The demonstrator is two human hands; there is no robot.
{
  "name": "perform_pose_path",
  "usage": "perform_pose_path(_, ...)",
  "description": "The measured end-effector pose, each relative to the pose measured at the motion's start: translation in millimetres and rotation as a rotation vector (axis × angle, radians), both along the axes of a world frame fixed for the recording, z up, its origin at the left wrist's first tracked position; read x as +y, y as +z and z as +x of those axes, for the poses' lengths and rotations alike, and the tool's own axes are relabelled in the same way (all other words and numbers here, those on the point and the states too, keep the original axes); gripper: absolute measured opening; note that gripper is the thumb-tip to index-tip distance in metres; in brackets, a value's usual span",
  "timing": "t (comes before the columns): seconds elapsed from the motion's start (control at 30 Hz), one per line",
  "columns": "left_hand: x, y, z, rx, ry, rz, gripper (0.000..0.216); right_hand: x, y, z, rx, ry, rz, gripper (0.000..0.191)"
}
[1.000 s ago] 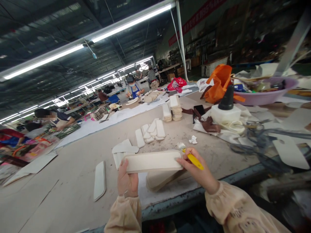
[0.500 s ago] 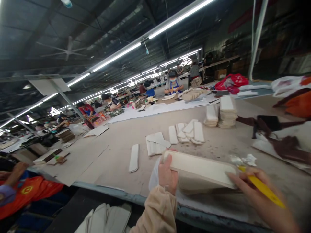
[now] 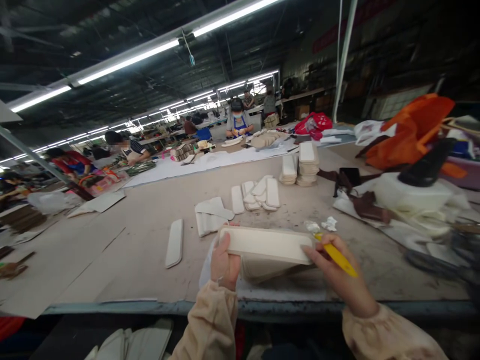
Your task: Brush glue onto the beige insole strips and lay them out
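Observation:
A long cream panel (image 3: 268,245) with rounded corners is held level above the table. My left hand (image 3: 225,257) grips its left end, thumb on top and fingers beneath. At the right end, the thumb of my right hand (image 3: 343,272) touches the panel. A slim yellow tool (image 3: 339,259) is also held in that hand, its kind unclear. Below the panel sits a blurred stack of similar pieces (image 3: 258,270), partly hidden. One loose cream strip (image 3: 174,243) lies to the left, and overlapping pale pieces (image 3: 210,215) lie just beyond my left hand.
Several small cream strips (image 3: 258,192) lie farther back, near two neat stacks (image 3: 307,162). A white jug with a black top (image 3: 412,192), brown scraps (image 3: 378,207) and an orange bag (image 3: 412,130) crowd the right. Crumpled white bits (image 3: 330,223) lie nearby. Co-workers sit at tables beyond.
My view has swung right, so everything sits farther left and the white jug has come into sight. Both hands keep hold of the panel, which looks more level.

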State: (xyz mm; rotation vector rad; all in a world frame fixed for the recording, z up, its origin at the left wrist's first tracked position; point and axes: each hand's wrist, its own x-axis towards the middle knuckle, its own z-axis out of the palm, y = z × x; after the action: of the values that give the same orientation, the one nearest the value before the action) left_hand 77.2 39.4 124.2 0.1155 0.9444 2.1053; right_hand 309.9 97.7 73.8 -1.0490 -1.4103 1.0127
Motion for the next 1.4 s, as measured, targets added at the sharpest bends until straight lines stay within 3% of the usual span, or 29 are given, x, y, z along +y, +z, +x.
perform_pose_path(0.7, -12, 9.7, 14, -0.022, -0.058, 0.083, 0.021, -6, 3.6, 7, 0.036, -0.069, 0.019, 0.037)
perform_pose_path(0.83, -14, 2.7, 21, -0.205, -0.183, -0.028, 0.022, -7, 6.5, 9, 0.022, -0.111, 0.048, 0.037)
perform_pose_path(0.97, -18, -11.8, 27, -0.310, -0.150, -0.085, 0.023, -6, 6.0, 9, 0.029, -0.133, 0.076, 0.037)
perform_pose_path(1.13, -22, -23.2, 36, -0.281, -0.210, -0.089, 0.023, -7, 4.1, 6, 0.009, -0.132, 0.079, 0.037)
perform_pose_path(1.27, -21, -23.3, 44, -0.205, -0.198, -0.129, 0.033, -10, 5.2, 6, -0.042, -0.062, 0.094, 0.034)
perform_pose_path(1.4, -20, -21.9, 41, -0.137, -0.187, -0.101, 0.029, -11, 3.0, 6, -0.015, 0.017, 0.085, 0.033)
